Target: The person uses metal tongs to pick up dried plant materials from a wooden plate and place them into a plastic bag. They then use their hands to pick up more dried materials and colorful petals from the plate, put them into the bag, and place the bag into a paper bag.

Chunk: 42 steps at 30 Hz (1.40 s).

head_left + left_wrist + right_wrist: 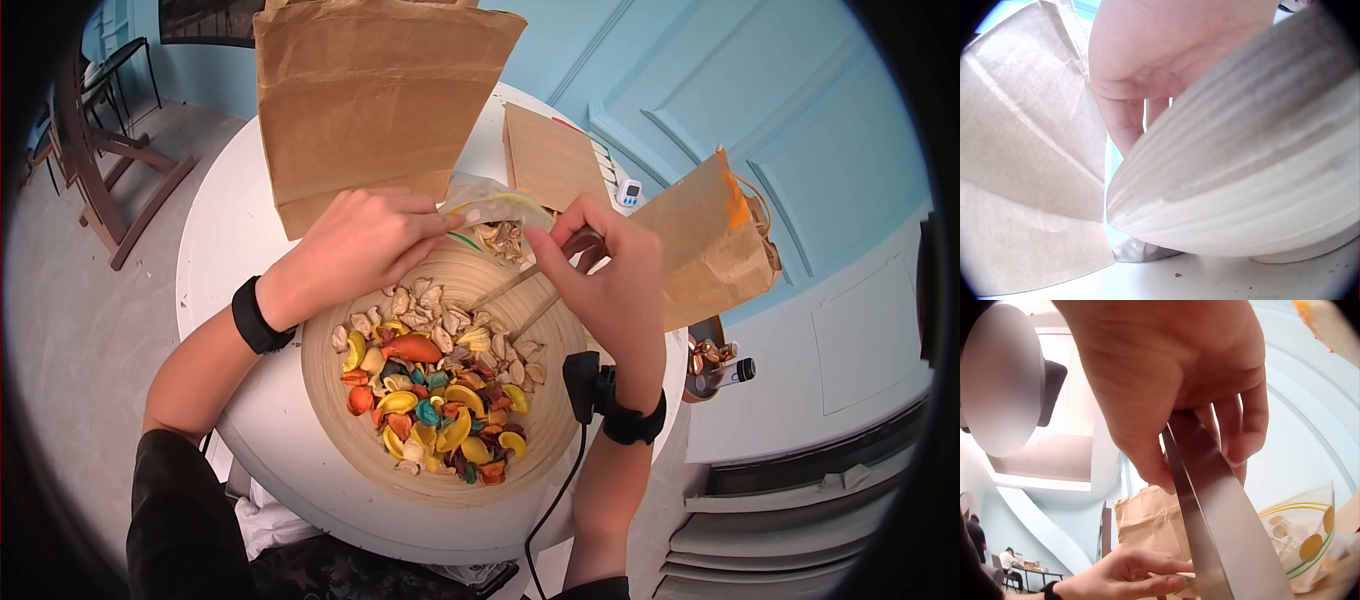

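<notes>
My left hand [370, 240] pinches the edge of a clear zip bag [485, 203] at the bowl's far rim. Pale dried petals [500, 240] lie inside the bag, which has yellow and green seal strips. Metal tongs [1229, 519] are gripped in my right hand [615, 285], their tips pointing down at the pale pieces in the bowl. The round wooden bowl [325, 430] holds potpourri [440, 405]: yellow, orange, teal and dark red pieces nearer me, pale ones [430, 308] toward the far side. In the left wrist view the bowl's outer wall [1241, 169] hides my left fingertips.
A tall brown paper bag [380, 110] stands behind the bowl on the white round table [225, 220]. Another paper bag [555, 155], a small timer [628, 192] and an orange-marked paper bag [705, 245] stand farther right. Bottles [725, 376] sit in a tray beyond the table's right edge.
</notes>
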Tool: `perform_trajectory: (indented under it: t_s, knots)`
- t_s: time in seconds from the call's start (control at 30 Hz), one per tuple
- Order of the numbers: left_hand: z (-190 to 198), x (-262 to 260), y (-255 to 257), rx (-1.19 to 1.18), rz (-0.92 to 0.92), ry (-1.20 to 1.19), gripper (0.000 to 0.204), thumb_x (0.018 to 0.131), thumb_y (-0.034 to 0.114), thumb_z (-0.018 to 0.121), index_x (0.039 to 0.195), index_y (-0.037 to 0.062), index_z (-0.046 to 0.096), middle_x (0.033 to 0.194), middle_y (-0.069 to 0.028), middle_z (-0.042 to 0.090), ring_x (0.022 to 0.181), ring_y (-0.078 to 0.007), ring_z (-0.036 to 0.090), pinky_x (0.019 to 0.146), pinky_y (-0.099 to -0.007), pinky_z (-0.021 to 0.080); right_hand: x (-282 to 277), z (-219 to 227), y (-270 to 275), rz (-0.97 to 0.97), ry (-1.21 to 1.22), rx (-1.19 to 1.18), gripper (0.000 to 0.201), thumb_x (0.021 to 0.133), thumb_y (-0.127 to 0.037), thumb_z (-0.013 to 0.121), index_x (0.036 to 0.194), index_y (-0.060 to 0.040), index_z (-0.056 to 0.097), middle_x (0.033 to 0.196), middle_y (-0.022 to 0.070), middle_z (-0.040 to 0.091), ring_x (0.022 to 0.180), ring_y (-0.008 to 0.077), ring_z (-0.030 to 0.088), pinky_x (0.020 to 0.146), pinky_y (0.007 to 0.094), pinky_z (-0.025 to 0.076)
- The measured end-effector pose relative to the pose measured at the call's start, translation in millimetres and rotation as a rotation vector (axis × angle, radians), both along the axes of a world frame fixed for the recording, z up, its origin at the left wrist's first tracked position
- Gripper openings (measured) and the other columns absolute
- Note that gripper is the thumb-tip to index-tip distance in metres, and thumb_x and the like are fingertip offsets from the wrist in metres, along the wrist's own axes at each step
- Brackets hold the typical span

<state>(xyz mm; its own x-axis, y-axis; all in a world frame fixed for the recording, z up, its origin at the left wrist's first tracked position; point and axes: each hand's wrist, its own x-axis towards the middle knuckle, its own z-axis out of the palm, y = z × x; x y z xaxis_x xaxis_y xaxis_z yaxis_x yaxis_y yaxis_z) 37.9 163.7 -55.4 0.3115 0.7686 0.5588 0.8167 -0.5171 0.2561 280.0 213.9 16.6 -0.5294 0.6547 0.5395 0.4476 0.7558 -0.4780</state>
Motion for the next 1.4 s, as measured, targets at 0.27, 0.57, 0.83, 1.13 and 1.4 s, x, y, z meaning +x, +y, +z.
perform_trajectory:
  t_s: [0.27, 0.57, 0.83, 1.13, 1.4]
  knots:
    - [0, 1, 0, 0.006, -0.009, -0.009, 0.036, 0.091, 0.011, 0.067, 0.127, 0.0105, 0.073, 0.089, -0.0105, 0.068, 0.081, -0.031, 0.065, 0.071, -0.0428, 0.052, -1, 1, 2, 0.253, 0.141, -0.428, 0.021, 0.088, -0.015, 0.081, 0.082, -0.0056, 0.064, 0.07, -0.0022, 0.065, 0.064, 0.0049, 0.057, 0.062, 0.0216, 0.045]
    - [1, 0, 1, -0.005, -0.012, -0.014, 0.036, 0.091, 0.011, 0.067, 0.126, 0.0106, 0.073, 0.089, -0.0104, 0.069, 0.082, -0.0313, 0.065, 0.072, -0.043, 0.052, -5, -36, 27, 0.542, 0.264, -0.874, 0.034, 0.095, -0.027, 0.076, 0.074, -0.0085, 0.058, 0.062, -0.0028, 0.057, 0.062, 0.0064, 0.054, 0.059, 0.0244, 0.042]
    - [1, 1, 0, -0.007, -0.012, -0.011, 0.035, 0.091, 0.01, 0.067, 0.126, 0.0095, 0.073, 0.09, -0.0104, 0.069, 0.082, -0.0313, 0.065, 0.073, -0.043, 0.052, -13, -41, 27, 0.455, 0.37, -0.906, 0.042, 0.097, -0.028, 0.073, 0.066, -0.0111, 0.05, 0.06, -0.0049, 0.05, 0.054, 0.0039, 0.043, 0.051, 0.023, 0.032]
    - [2, 2, -1, -0.016, -0.013, -0.008, 0.036, 0.091, 0.01, 0.067, 0.126, 0.0101, 0.074, 0.089, -0.0103, 0.069, 0.081, -0.0311, 0.065, 0.072, -0.0427, 0.052, -16, -41, 24, 0.351, 0.504, -0.886, 0.036, 0.1, -0.014, 0.063, 0.067, -0.0091, 0.047, 0.058, -0.004, 0.04, 0.049, 0.0067, 0.035, 0.048, 0.0247, 0.029]
    - [1, 2, -1, -0.013, -0.012, 0.0, 0.037, 0.091, 0.011, 0.068, 0.128, 0.0117, 0.073, 0.091, -0.0097, 0.069, 0.081, -0.0306, 0.065, 0.073, -0.0426, 0.052, -8, -31, 23, 0.27, 0.571, -0.885, 0.032, 0.096, -0.017, 0.071, 0.07, -0.0062, 0.055, 0.058, -0.0036, 0.045, 0.048, 0.0052, 0.038, 0.046, 0.024, 0.032]
